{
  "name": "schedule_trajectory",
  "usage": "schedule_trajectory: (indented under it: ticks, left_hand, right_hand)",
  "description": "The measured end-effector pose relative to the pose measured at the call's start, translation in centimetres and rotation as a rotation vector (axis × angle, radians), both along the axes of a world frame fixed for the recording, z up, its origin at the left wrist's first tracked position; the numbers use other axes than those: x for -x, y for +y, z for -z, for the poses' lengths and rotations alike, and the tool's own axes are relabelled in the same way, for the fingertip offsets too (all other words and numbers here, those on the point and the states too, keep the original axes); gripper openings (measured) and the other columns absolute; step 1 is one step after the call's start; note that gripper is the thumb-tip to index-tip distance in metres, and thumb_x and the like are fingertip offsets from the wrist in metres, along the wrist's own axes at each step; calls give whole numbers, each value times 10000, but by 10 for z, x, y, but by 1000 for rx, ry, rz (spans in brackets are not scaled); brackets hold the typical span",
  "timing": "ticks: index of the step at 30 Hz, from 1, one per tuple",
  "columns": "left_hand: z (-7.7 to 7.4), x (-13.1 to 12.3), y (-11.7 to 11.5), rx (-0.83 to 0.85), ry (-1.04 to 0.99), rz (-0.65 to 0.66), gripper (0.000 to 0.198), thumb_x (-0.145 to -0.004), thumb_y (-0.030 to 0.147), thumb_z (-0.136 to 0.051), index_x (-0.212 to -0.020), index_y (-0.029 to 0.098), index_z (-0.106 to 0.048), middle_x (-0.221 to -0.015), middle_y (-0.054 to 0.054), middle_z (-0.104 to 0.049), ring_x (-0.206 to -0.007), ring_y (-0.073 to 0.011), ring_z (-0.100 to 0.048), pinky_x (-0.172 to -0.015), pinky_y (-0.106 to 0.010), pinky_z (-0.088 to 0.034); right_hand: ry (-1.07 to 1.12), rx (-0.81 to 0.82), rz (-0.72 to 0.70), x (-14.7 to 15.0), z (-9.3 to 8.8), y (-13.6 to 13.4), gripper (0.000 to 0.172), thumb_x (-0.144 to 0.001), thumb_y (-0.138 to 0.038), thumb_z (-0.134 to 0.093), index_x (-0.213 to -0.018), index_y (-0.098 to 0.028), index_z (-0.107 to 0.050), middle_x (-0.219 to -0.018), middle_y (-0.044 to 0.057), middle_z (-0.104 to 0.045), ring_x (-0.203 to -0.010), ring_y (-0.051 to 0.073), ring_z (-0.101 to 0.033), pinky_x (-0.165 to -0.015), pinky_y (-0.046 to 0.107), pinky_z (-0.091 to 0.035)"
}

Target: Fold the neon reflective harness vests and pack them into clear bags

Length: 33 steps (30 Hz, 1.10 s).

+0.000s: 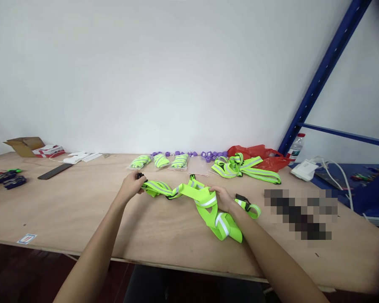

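A neon-yellow reflective strap (pixel 205 202) with silver stripes and black fittings stretches between my two hands above the wooden table. At its left end, my left hand (pixel 135 184) is closed around black plastic pieces and the gathered webbing. My right hand (pixel 222 198) grips the loose, looped part, its fingers partly hidden behind the band. Below the right hand a wide loop hangs down to the table. A black buckle (pixel 242 200) with a short curl of yellow webbing lies just beyond the right wrist.
Several clear bags of folded straps (pixel 179 161) lie at the back, before small purple rolls (pixel 210 156). More loose straps (pixel 240 166) rest by a red plastic bag (pixel 259 152). A dark flat bar (pixel 55 171) and an open cardboard box (pixel 24 146) are at left; a bottle (pixel 296 148) stands right.
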<state>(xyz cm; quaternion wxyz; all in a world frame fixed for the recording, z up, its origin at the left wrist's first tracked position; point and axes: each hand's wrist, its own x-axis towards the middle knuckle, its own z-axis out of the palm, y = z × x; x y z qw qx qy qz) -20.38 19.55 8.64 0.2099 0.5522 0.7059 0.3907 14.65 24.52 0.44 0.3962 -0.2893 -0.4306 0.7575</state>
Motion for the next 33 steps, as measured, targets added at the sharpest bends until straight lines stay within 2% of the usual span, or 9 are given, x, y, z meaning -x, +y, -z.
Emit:
schedule_trajectory:
  ticks: [5, 11, 17, 20, 23, 25, 28, 31, 33]
  left_hand:
    - [18, 13, -14, 115, 112, 53, 147, -707, 331, -574, -725, 196, -519, -610, 10, -601, -462, -177, -617, -441, -249, -422]
    - [32, 29, -21, 220, 168, 85, 220, -722, 414, -568, -698, 199, -533, -654, -47, -660, -544, -216, -654, -449, -262, -447]
    - [38, 46, -22, 299, 244, 57, 224, -710, 415, -567, -622, 211, -537, -586, -77, -652, -524, -269, -641, -463, -312, -452]
    - [39, 42, -19, 284, 269, -5, 348, -784, 538, -519, -721, 200, -569, -698, -130, -698, -647, -339, -681, -573, -383, -498]
    - [35, 22, -26, 61, 318, -102, 461, -870, 600, -429, -947, 173, -582, -1005, -198, -704, -949, -393, -663, -782, -470, -504]
    - [33, -1, -42, -332, 368, -102, 413, -900, 535, -452, -1053, 175, -585, -1153, -192, -659, -1092, -374, -608, -906, -482, -473]
    - [37, -49, -80, -637, 391, 241, 262, -921, 348, -491, -1113, 209, -602, -1097, -136, -683, -1068, -306, -624, -957, -443, -472]
    - [49, -100, -116, -582, 460, 707, 292, -942, 242, -462, -1200, 225, -597, -1197, -122, -668, -1125, -268, -613, -997, -413, -463]
    - [59, -126, -126, -466, 484, 825, 356, -949, 273, -487, -1296, 219, -549, -1300, -127, -621, -1203, -275, -567, -1034, -423, -442]
  right_hand:
    - [-38, -83, 61, 8, 0, -5, 172, -701, -351, -695, -703, -199, -616, -603, -10, -613, -542, 154, -557, -542, 274, -446]
    - [-182, -221, 122, 2, -21, -12, 344, -743, -516, -761, -801, -184, -689, -801, 56, -728, -720, 202, -678, -673, 302, -519]
    - [-768, -734, 474, -67, -35, -22, 334, -852, -523, -604, -854, -203, -699, -892, 73, -742, -849, 237, -685, -802, 373, -536]
    - [-1009, -779, 669, -107, -24, -30, 334, -845, -495, -557, -892, -194, -694, -932, 97, -738, -884, 265, -679, -861, 430, -519]
    - [-1092, -767, 685, -133, -10, -38, 353, -769, -480, -616, -934, -182, -709, -997, 135, -740, -941, 309, -680, -888, 481, -508]
    - [-1123, -766, 681, -140, -3, -45, 361, -755, -471, -630, -962, -187, -715, -1030, 142, -740, -968, 310, -681, -893, 477, -513]
    - [-1135, -838, 695, -138, 0, -63, 308, -802, -405, -571, -998, -214, -712, -1084, 124, -730, -1038, 294, -664, -947, 468, -498]
    - [-1103, -1019, 585, -121, -5, -92, 291, -809, -264, -527, -1028, -243, -718, -1157, 92, -714, -1136, 280, -628, -1045, 471, -439]
    - [-1086, -1035, 396, -105, -9, -113, 322, -819, -235, -536, -1081, -259, -721, -1202, 77, -707, -1160, 279, -625, -1063, 472, -431]
